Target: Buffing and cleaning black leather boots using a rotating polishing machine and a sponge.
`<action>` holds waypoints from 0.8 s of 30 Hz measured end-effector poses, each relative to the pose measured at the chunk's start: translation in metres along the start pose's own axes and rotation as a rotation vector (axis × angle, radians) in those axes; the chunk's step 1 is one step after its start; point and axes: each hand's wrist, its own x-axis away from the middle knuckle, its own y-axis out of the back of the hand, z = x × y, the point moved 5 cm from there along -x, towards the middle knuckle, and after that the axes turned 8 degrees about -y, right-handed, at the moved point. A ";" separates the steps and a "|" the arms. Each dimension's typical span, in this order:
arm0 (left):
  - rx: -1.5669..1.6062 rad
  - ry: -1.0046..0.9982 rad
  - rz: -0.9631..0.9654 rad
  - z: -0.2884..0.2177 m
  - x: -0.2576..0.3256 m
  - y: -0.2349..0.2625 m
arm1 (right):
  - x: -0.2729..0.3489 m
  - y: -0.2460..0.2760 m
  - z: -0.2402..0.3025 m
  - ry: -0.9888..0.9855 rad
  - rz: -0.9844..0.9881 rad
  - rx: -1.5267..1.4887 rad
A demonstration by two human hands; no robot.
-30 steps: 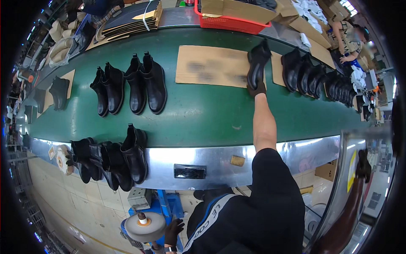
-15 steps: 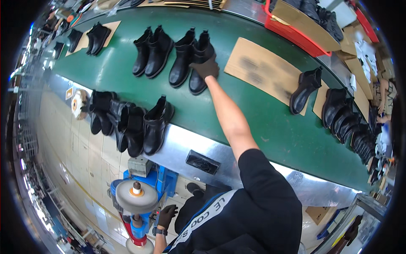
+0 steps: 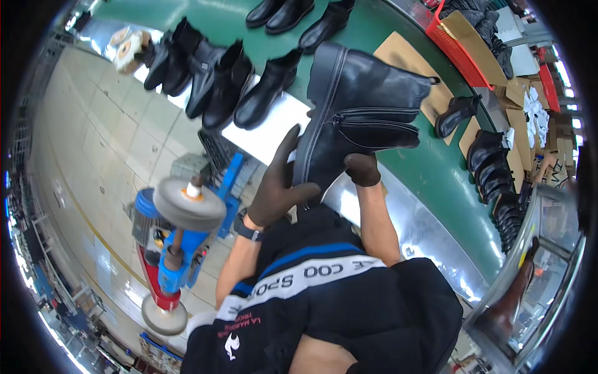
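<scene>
Large in the middle of the view, a black ankle boot (image 3: 367,87) is held up off the bench, its side zipper facing me and undone at the top. My left hand (image 3: 274,190), in a dark glove, grips it by the toe end, fingers along the sole and thumb on the upper. At the near side of the boot, my gloved right hand (image 3: 363,169) holds on below the shaft; its remaining fingers are hidden behind the leather. Beyond the held boot, a single black boot (image 3: 326,26) stands on the green bench top.
Several black boots (image 3: 227,87) line the near left edge of the green bench (image 3: 430,181). A blue polishing machine with round wheels (image 3: 190,202) stands at left. Cardboard (image 3: 408,56), another boot row (image 3: 489,165) and a red crate (image 3: 458,53) lie right.
One boot has been lifted off the bench by my right hand and brought close. My left hand has come up from beside the machine onto it. The view has shifted.
</scene>
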 end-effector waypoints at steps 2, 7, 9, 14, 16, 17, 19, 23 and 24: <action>0.017 0.100 0.052 -0.014 0.024 0.004 | 0.020 -0.016 -0.001 -0.062 0.030 0.115; -0.109 -0.108 0.123 -0.040 0.077 0.025 | 0.047 -0.057 0.008 0.011 0.288 0.416; -0.133 -0.123 0.082 -0.040 0.095 0.033 | 0.053 -0.074 0.005 0.030 0.320 0.447; 0.062 0.029 -0.095 -0.013 0.143 0.058 | 0.077 -0.104 -0.025 -0.542 0.093 0.282; 0.271 0.109 -0.170 -0.009 0.153 0.060 | 0.078 -0.120 -0.028 -0.608 0.116 0.404; 0.307 0.185 -0.171 -0.001 0.161 0.065 | 0.080 -0.122 -0.031 -0.480 0.171 0.368; 0.439 0.229 -0.239 0.010 0.173 0.068 | 0.081 -0.130 -0.030 -0.423 0.163 0.336; 0.485 0.324 -0.167 0.022 0.175 0.065 | 0.087 -0.124 -0.033 -0.275 0.179 0.413; 0.499 0.339 -0.153 0.027 0.174 0.065 | 0.089 -0.121 -0.032 -0.263 0.155 0.410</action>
